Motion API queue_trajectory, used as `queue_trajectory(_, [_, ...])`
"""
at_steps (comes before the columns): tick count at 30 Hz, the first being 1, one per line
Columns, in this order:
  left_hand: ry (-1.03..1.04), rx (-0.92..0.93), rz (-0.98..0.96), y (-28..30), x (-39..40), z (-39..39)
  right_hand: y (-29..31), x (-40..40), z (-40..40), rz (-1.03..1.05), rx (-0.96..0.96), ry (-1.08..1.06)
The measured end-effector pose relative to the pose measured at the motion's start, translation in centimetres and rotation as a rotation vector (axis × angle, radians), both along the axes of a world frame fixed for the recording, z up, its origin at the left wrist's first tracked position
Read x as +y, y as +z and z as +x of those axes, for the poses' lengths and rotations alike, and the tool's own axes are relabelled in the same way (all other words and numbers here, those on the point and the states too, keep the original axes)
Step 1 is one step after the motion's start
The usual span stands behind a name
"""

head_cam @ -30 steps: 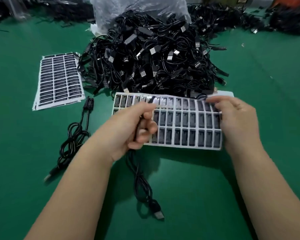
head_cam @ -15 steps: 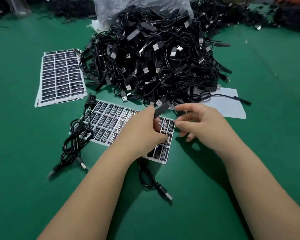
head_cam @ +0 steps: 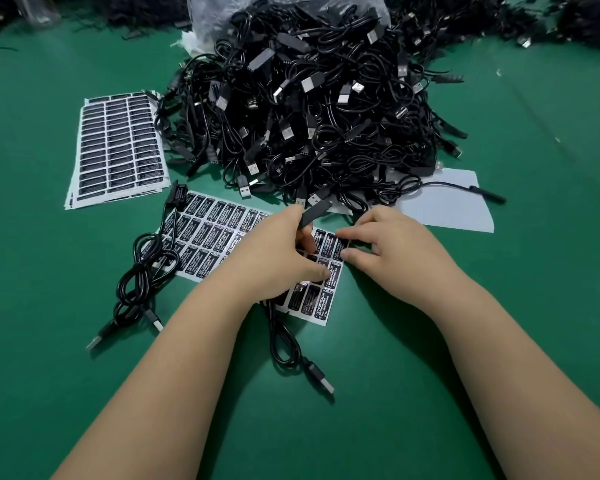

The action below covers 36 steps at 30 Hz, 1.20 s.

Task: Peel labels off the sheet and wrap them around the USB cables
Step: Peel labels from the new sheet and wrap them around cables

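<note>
A sheet of black labels lies flat on the green table in front of me. My left hand rests on the sheet and grips a black USB cable. The cable's slim controller block sticks up above the fingers, and its plug end trails toward me. My right hand sits at the sheet's right end with its fingertips pinching at a label there.
A big heap of black USB cables fills the table behind the sheet, with a plastic bag behind it. A stack of label sheets lies at left. One coiled cable rests on the sheet's left end. A blank backing sheet lies at right.
The label sheet, lifted in both hands a second ago, now lies flat on the table. My right hand has dropped onto its right end.
</note>
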<state>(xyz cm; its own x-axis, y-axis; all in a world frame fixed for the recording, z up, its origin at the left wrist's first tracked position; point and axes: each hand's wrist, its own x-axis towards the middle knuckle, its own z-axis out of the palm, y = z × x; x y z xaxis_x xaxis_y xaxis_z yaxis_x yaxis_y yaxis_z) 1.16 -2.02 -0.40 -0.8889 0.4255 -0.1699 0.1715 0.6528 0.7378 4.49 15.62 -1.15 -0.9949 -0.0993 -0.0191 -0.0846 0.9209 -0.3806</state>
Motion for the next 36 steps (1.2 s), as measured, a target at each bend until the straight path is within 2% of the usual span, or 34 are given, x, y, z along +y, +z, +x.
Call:
queue_trajectory(7, [-0.035, -0.011, 0.002, 0.0, 0.1, -0.1, -0.1, 0.1, -0.1, -0.098, 0.09, -0.034])
queue_trajectory(14, [-0.025, -0.023, 0.003, 0.1, 0.2, -0.1, 0.3, -0.3, -0.2, 0.018, 0.185, -0.01])
queue_trajectory(22, [-0.02, -0.027, -0.005, 0.2, 0.2, -0.1, 0.5, -0.3, 0.1, -0.015, 0.182, -0.052])
queue_trajectory(24, [-0.01, -0.017, -0.012, 0.1, 0.2, -0.1, 0.7, -0.2, 0.2, -0.094, 0.151, -0.064])
queue_trajectory(26, [-0.018, -0.017, -0.026, 0.1, 0.2, -0.1, 1.0, 0.1, 0.4, -0.275, 0.13, -0.131])
queue_trajectory(29, [-0.052, -0.044, -0.033, 0.1, 0.2, 0.0, 2.0, 0.4, 0.8, -0.761, 0.106, -0.256])
queue_trajectory(31, [-0.066, -0.082, -0.001, 0.2, 0.3, 0.1, 2.4, 0.3, 0.9, -1.12, 0.049, -0.267])
queue_trajectory(32, [-0.053, -0.127, 0.051, 0.4, 0.4, 0.2, 2.4, 0.0, 1.0, -1.22, 0.035, -0.257])
queue_trajectory(33, [-0.026, -0.182, 0.11, 0.6, 0.5, 0.3, 2.2, -0.2, 1.1, -1.235, 0.041, -0.249])
queue_trajectory(36, [-0.029, -0.222, 0.226, 0.6, 0.7, 0.2, 1.3, -1.4, 1.1, -0.954, 0.151, -0.247])
